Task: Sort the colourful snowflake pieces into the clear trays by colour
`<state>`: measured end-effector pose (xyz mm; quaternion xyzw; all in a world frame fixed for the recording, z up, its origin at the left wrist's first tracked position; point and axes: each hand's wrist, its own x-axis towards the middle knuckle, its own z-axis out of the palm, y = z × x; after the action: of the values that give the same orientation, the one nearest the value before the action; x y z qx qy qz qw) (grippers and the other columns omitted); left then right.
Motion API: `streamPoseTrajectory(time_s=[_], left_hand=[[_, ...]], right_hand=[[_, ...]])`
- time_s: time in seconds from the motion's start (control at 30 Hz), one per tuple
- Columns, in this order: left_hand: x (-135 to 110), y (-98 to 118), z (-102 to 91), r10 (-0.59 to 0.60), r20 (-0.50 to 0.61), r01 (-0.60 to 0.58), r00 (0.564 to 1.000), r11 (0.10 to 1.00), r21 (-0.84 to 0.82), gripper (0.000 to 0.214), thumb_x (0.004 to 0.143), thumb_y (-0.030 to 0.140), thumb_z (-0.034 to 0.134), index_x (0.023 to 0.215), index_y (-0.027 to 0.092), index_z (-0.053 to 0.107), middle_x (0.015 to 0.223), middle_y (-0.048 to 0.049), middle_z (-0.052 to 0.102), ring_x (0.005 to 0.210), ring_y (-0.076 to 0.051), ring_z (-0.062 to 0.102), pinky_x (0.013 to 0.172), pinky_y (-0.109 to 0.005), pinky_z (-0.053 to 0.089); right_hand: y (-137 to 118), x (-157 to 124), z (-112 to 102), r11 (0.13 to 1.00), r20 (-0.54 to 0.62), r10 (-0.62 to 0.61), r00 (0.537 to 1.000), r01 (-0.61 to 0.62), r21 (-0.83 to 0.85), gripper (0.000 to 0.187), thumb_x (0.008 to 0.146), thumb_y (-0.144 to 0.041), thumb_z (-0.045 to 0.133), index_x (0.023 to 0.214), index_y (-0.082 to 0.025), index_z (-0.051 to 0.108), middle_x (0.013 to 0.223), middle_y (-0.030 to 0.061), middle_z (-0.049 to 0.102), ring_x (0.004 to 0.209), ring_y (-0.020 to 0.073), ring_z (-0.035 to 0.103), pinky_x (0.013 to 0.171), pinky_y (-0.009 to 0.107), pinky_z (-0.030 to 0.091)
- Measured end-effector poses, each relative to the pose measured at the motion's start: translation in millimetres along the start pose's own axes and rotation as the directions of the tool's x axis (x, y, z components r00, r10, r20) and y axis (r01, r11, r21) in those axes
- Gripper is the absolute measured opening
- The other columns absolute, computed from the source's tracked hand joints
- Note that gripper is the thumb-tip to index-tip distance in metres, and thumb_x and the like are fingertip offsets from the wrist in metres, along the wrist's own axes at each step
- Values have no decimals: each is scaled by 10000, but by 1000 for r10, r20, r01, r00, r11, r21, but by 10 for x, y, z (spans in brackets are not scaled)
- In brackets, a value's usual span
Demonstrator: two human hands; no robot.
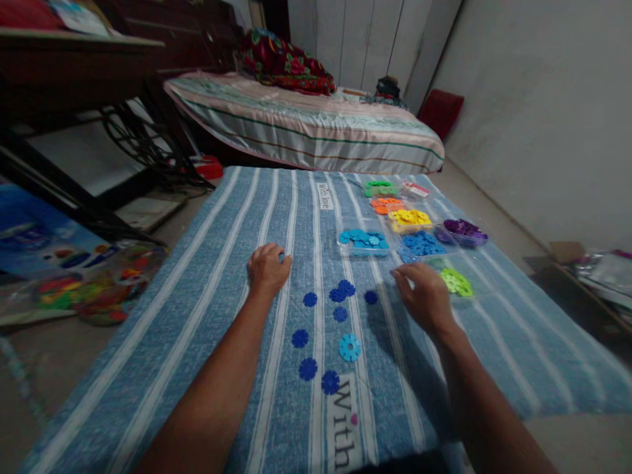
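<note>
My left hand [268, 271] rests on the striped cloth with its fingers curled in. A small dark spot shows between thumb and forefinger; I cannot make out what it is. My right hand [425, 294] hovers just in front of the plastic boxes, its thumb and fingers bent together, and anything in them is hidden. Between the hands lie several dark blue notched discs, among them a disc [310, 299], an overlapping cluster [342, 290] and a disc [370, 297] near my right hand. One larger light blue notched disc [350, 347] lies closer to me.
Clear boxes at the right hold light blue discs [363, 241], blue discs [423, 243], yellow discs [409, 218], orange discs [386, 205], green discs [379, 188], purple discs [463, 230] and lime discs [456, 282]. Beyond the striped cloth [247, 217] stands a bed [306, 131].
</note>
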<state>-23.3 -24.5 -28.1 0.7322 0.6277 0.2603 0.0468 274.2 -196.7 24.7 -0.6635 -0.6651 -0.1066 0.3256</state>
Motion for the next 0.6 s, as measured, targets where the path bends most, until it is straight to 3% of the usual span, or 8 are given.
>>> streamPoseTrajectory(time_s=[0.13,0.2,0.3,0.37,0.47,0.53,0.6], left_hand=[[6,-2,5,2,-7,-2,1000,1000,-1,240,848,327,570,971,207,739,1336,-124,672,1289,-329,577,1114,-505,438],[4,5,-1,2,-7,-2,1000,1000,0,241,849,326,571,970,203,739,1337,-125,674,1289,-331,579,1112,-500,442],[1,11,-3,0,-8,0,1000,1000,3,241,852,325,570,973,205,739,1341,-120,676,1299,-328,576,1114,-498,443],[3,6,7,-6,-8,6,1000,1000,7,245,852,325,573,981,201,742,1348,-126,672,1305,-328,572,1118,-497,441],[9,-10,28,-6,-15,6,1000,1000,1,242,848,317,582,988,210,747,1336,-119,677,1298,-328,574,1117,-505,441],[10,-15,36,-5,-20,5,1000,1000,-3,233,846,314,584,986,223,748,1327,-106,681,1290,-326,577,1114,-512,441],[9,-13,35,-6,-20,6,1000,1000,0,230,846,314,582,981,224,745,1329,-103,680,1290,-323,576,1114,-508,439]], right_hand=[[393,83,-320,961,-145,184,972,-209,-180,287,895,-362,537,787,-199,746,827,99,737,735,228,639,673,322,435],[546,79,-390,902,-101,303,948,-319,-292,290,865,-383,551,790,-202,764,825,108,739,699,239,630,619,325,394],[614,31,-396,859,-11,400,916,-379,-345,296,849,-414,568,787,-213,777,785,99,734,665,239,621,590,321,367],[539,-9,-368,893,-44,358,933,-356,-277,313,864,-425,552,789,-213,771,780,92,738,680,234,631,608,319,394],[295,-64,-302,976,-97,186,978,-195,-93,327,917,-406,518,781,-209,742,783,82,738,715,218,649,678,316,455],[96,-94,-228,997,-37,71,997,-70,13,307,948,-365,517,788,-207,725,785,75,730,737,206,657,720,308,476],[-93,-118,-125,998,107,-14,994,7,68,246,959,-304,533,845,-202,726,836,75,733,790,202,667,749,297,485]])
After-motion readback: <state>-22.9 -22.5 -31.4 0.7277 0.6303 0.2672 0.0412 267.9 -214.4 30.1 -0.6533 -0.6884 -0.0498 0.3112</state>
